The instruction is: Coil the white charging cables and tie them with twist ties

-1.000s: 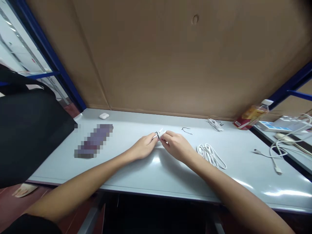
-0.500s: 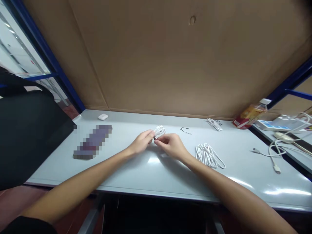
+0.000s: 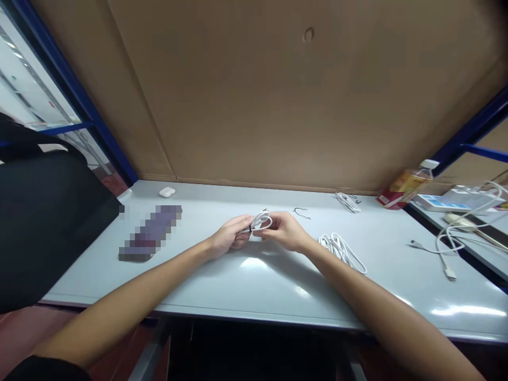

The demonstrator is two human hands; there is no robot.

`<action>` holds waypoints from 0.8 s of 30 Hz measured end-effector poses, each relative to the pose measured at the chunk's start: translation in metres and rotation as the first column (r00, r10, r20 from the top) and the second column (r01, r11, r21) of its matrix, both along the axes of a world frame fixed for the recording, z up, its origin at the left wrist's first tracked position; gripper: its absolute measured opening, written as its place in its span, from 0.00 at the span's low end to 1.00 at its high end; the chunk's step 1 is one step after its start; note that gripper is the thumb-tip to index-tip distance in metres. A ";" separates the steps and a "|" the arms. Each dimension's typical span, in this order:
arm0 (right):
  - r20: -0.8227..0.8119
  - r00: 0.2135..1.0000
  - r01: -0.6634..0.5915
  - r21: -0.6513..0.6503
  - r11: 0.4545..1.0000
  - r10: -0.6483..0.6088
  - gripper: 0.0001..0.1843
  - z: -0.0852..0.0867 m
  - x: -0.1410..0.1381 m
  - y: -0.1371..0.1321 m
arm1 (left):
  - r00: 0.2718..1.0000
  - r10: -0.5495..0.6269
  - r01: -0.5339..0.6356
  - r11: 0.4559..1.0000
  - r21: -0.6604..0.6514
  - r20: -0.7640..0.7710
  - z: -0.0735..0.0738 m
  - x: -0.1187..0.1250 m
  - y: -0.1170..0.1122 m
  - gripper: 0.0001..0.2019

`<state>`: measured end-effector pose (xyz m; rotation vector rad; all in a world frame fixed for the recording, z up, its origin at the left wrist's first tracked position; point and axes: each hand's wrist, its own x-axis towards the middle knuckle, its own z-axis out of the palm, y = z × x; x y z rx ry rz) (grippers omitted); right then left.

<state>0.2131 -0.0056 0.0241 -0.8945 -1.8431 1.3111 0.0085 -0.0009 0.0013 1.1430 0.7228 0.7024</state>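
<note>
A small coiled white cable (image 3: 262, 218) is held up over the table's middle, a dark tie (image 3: 250, 228) around its bundle. My left hand (image 3: 232, 234) is closed on the bundle's left end, thumb on top. On the other side, my right hand (image 3: 283, 230) has its fingers bent at the loops' right end, thumb and fingertips against the cable; part of the grip is hidden. Just beyond my right hand lie thin black ties (image 3: 302, 213). A larger coil of white cable (image 3: 342, 253) rests beside my right forearm.
On the grey table (image 3: 222, 288) are a white earbuds case (image 3: 167, 192), a blurred-out object (image 3: 153, 233), another coiled cable (image 3: 347, 202), a drink bottle (image 3: 407, 186) and loose white cables (image 3: 440, 248). A black bag (image 3: 51, 217) stands left; a brown panel (image 3: 246, 95) closes the back.
The cable bundle has turned from upright to lying slantwise, its loops now pointing right. My right fingers have moved from the tie to the loops. The left hand keeps its hold.
</note>
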 end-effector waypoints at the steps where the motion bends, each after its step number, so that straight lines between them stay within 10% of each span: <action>1: 0.006 1.000 0.017 0.004 1.000 -0.017 0.10 0.000 0.000 0.000 | 1.000 -0.011 0.011 0.999 -0.030 0.005 -0.001 -0.001 0.000 0.19; 11: 0.027 0.995 0.099 -0.028 0.995 -0.098 0.08 -0.003 -0.005 0.001 | 0.995 -0.091 0.093 0.994 -0.061 0.035 0.004 -0.002 -0.003 0.18; 15: 0.069 0.992 0.113 -0.105 0.988 -0.106 0.08 -0.001 -0.003 -0.001 | 0.996 -0.054 0.065 0.986 0.156 -0.071 0.001 -0.001 -0.002 0.21; 19: 0.106 0.992 0.088 -0.120 0.989 -0.076 0.09 -0.002 0.000 -0.002 | 0.960 0.136 0.006 0.863 0.505 -0.244 -0.001 0.001 -0.002 0.18; 24: 0.001 0.999 0.052 -0.224 0.973 -0.053 0.10 -0.008 -0.002 0.000 | 0.946 0.204 -0.063 0.878 0.475 -0.251 -0.005 0.005 -0.003 0.20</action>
